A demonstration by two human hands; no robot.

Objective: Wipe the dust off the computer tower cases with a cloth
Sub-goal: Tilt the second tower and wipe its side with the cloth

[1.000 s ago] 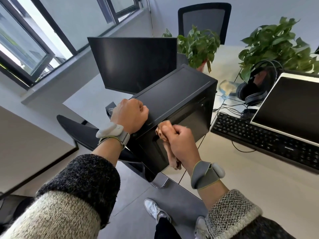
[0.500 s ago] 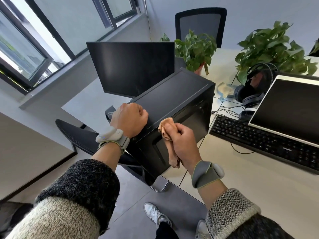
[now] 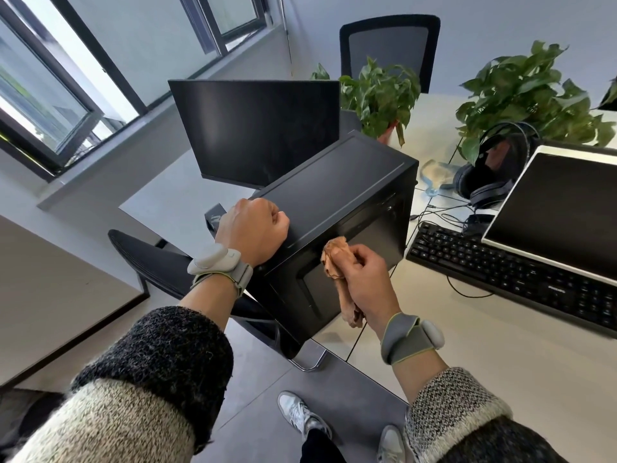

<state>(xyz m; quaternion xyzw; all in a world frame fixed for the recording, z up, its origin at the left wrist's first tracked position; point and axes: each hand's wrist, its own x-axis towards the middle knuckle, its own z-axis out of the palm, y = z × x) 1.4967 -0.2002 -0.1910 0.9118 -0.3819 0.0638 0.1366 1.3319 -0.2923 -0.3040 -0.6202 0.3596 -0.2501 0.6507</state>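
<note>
A black computer tower (image 3: 337,182) stands at the near corner of the white desk (image 3: 484,349). My left hand (image 3: 250,228) rests as a closed fist on the near corner of the tower's top. My right hand (image 3: 364,279) grips a crumpled brown cloth (image 3: 334,259) and presses it against the tower's side panel, just under the top edge. The cloth's tail hangs down past my palm.
A black monitor (image 3: 257,132) stands behind the tower, with a potted plant (image 3: 380,95) beside it. To the right lie a black keyboard (image 3: 514,275), a second monitor (image 3: 561,208), headphones (image 3: 490,182) and cables. Below me are a chair seat (image 3: 150,259) and my shoes.
My right hand has slid the cloth up and to the right along the side panel toward the top edge. My left hand has stayed on the tower's corner.
</note>
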